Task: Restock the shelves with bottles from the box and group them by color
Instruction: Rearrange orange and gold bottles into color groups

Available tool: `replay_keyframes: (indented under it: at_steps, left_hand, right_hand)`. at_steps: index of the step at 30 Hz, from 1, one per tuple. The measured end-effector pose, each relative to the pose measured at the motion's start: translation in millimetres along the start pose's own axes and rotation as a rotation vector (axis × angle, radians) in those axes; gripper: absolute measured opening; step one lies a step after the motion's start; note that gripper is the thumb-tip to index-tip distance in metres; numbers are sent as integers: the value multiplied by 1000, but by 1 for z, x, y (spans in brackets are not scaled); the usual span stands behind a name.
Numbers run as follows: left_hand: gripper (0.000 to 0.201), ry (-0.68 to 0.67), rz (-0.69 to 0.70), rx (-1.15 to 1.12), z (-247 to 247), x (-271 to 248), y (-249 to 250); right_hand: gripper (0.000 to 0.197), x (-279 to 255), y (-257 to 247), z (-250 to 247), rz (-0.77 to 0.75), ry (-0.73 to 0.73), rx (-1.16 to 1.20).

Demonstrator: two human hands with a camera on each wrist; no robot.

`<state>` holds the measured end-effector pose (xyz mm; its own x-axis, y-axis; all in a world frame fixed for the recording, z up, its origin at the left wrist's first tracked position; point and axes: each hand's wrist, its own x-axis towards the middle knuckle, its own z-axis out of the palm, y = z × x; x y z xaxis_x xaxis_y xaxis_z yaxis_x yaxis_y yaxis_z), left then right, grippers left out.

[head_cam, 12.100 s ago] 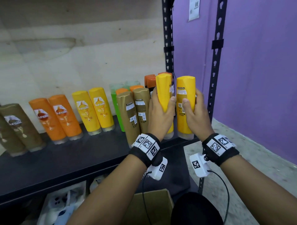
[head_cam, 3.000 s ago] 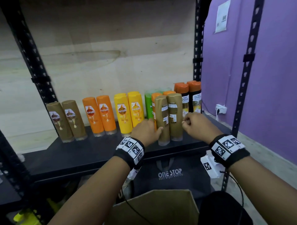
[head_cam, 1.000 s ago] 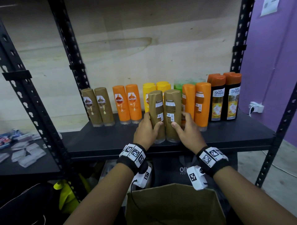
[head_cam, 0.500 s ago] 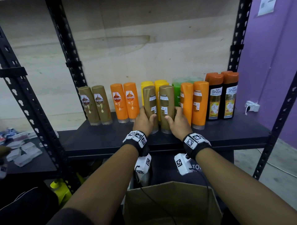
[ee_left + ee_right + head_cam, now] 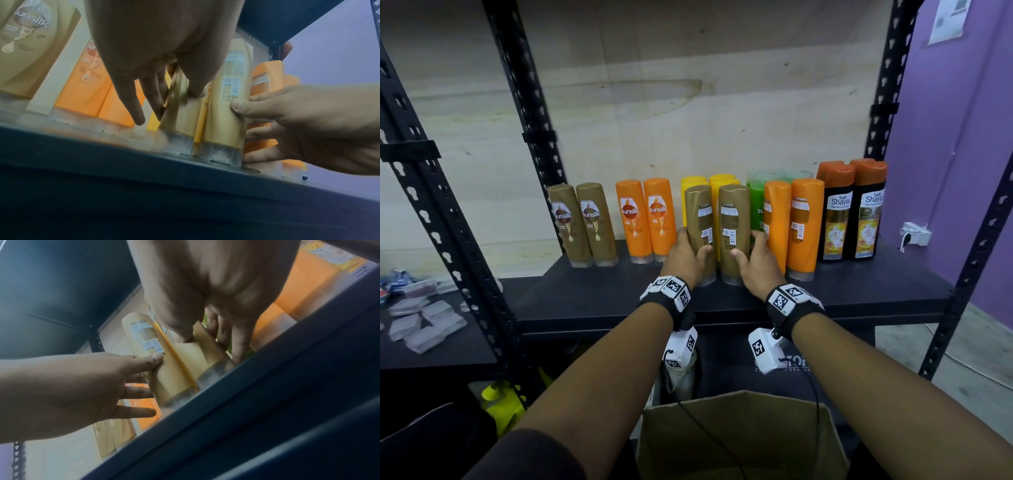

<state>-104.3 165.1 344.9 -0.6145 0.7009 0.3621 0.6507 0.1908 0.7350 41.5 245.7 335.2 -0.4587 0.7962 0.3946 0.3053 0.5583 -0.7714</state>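
Two brown bottles stand upright near the front of the black shelf, their back labels facing me. My left hand grips the left brown bottle, thumb across its front and fingers behind it. My right hand grips the right brown bottle the same way. In the left wrist view both bottles rest on their clear caps. Behind them stand yellow bottles and green bottles, partly hidden. The open cardboard box sits below, between my forearms.
Along the shelf stand two brown bottles at left, two orange bottles, two more orange bottles at right, then two dark Shayla bottles. Black uprights frame the bay. Small packets lie on a lower left shelf.
Both hands have kept hold of the two brown bottles and slid them leftwards along the shelf front, from in front of the orange pair to in front of the yellow bottles.
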Motion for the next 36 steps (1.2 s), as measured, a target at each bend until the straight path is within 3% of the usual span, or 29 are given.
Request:
replay_keyframes:
  at_steps: [11,14,16,20,27,36]
  left_hand:
    - [45,-44,-60,27,0,-15,-2]
    - [40,-3,-44,55,-1,-28,-5]
    - [31,54,-43,46,0,-37,-7]
    - [20,55,-14,67,4,-51,-7]
    - [36,-87,140,362,19,-55,29]
    - [39,-165,257,469,55,-47,82]
  right_hand:
    - [58,-10,12,-5,32,-92,-40]
    - [56,-12,16,-10,29,-116,-90]
    - [49,-15,18,-16,2,-112,-151]
    - [15,-24,22,-34,-109,-79,-315]
    - [21,-36,28,-69,-137,-78,-522]
    - [23,-41,50,-110,-112,-11,-593]
